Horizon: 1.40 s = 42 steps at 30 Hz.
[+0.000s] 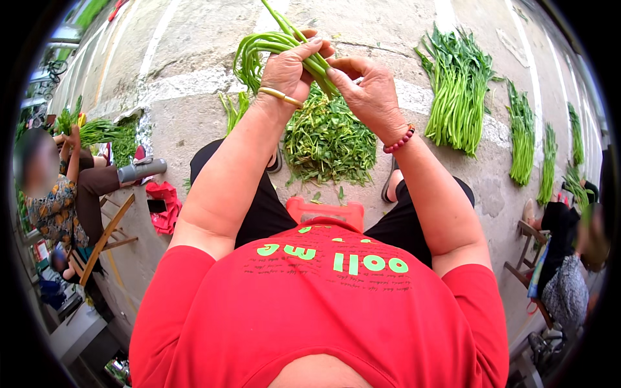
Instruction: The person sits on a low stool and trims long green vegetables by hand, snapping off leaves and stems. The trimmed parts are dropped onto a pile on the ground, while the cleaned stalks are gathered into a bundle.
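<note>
My left hand [291,70] grips a bundle of long green vegetable stems [262,43], which look like water spinach. The stems bend over in a loop on its left side, and their lower ends stick out to the right. At these ends are the thumb and fingertips of my right hand [368,89], pinching the stems. Below both hands, a heap of loose leaves and trimmings [330,138] lies on the concrete between my feet. A few more green stems [235,110] show beside my left forearm, partly hidden by it.
Several laid-out bunches of leafy stems [456,97] line the pavement on the right. A red plastic stool [325,211] shows between my legs. On the left are a phone [156,206] on red cloth, a grey flask [142,169] and a seated person [56,203] holding greens. Another person sits right.
</note>
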Each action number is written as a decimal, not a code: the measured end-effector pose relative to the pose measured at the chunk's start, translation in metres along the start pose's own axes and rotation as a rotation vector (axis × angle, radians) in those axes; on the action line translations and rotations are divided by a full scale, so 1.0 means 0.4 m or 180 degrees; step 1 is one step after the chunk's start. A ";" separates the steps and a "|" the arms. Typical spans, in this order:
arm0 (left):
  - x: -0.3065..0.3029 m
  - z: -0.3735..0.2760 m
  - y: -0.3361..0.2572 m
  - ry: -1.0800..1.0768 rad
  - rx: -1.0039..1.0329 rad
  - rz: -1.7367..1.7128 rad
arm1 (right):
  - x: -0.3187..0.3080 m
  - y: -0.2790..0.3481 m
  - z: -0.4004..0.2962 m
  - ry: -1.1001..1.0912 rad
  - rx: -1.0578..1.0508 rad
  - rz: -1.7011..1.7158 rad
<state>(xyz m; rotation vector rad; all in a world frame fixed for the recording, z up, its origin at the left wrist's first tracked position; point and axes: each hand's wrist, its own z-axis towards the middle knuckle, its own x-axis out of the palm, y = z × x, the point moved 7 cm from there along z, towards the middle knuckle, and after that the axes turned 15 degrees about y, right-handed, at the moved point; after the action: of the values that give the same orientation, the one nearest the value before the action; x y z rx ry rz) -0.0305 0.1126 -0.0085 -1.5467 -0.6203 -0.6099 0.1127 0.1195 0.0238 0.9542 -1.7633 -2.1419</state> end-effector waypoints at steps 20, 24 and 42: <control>0.028 -0.009 -0.005 0.0680 -0.0434 -0.0077 | 0.022 -0.041 -0.029 0.0953 0.0445 0.0806; 0.023 -0.009 -0.003 0.0672 -0.0452 -0.0031 | 0.009 -0.018 -0.030 0.0559 0.0190 0.0741; 0.000 -0.026 0.084 0.0214 -0.0554 -0.0853 | 0.090 -0.040 -0.057 0.0873 0.0570 -0.0922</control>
<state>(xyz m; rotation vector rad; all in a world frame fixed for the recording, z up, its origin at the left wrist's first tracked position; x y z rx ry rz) -0.0069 0.1005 -0.0317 -1.6094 -0.7455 -0.9354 0.1024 0.0861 -0.0055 1.5527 -1.7898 -1.9087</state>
